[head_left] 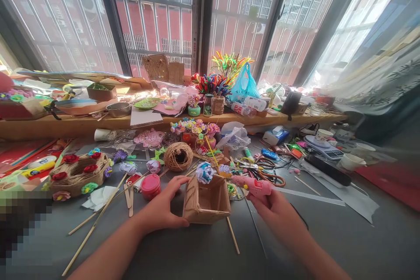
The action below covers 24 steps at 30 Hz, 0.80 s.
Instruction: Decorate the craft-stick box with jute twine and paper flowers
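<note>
Twine-wrapped box (206,201) stands open on the grey table (328,245) right in front of me, and my left hand (164,208) rests against its left wall with the fingers loosely curled around the corner. My right hand (274,210) is closed around a pink glue gun (252,185), its nozzle pointing at the box's right rim. Behind the box lie a ball of twine (178,156), a red jar (150,186) and a paper flower (204,172).

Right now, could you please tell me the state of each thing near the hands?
small wooden box: upright, open-topped, empty
left hand: steadying the box's side
right hand: gripping the pink glue gun
twine ball: wound, lying on its side
red jar: lid on
</note>
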{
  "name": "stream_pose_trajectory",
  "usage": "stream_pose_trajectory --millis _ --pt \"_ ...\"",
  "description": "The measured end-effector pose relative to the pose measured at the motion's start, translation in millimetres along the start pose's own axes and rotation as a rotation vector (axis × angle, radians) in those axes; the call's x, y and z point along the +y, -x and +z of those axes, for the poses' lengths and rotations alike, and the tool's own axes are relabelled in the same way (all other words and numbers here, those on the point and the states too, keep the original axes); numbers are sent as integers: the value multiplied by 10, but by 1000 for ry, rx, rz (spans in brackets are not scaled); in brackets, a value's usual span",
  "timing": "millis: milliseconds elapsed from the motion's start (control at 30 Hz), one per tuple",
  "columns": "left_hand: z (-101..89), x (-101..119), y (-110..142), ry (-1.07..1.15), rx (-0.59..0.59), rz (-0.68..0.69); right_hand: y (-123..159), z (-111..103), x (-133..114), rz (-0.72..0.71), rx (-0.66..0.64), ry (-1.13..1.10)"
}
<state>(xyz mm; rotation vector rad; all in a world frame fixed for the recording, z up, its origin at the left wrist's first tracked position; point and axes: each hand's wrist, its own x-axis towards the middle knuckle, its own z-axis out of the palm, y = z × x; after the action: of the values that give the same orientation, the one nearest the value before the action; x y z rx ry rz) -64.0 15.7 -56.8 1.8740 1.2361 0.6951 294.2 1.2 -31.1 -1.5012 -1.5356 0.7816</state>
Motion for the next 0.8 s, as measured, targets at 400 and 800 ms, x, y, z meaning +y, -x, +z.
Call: stream_pose_trajectory --millis 400,800 --pt "97 50 -13 -132 -3 96 137 -159 -220 250 -305 -291" --pt "144 19 24 -161 90 88 253 28 -531 76 -467 -175"
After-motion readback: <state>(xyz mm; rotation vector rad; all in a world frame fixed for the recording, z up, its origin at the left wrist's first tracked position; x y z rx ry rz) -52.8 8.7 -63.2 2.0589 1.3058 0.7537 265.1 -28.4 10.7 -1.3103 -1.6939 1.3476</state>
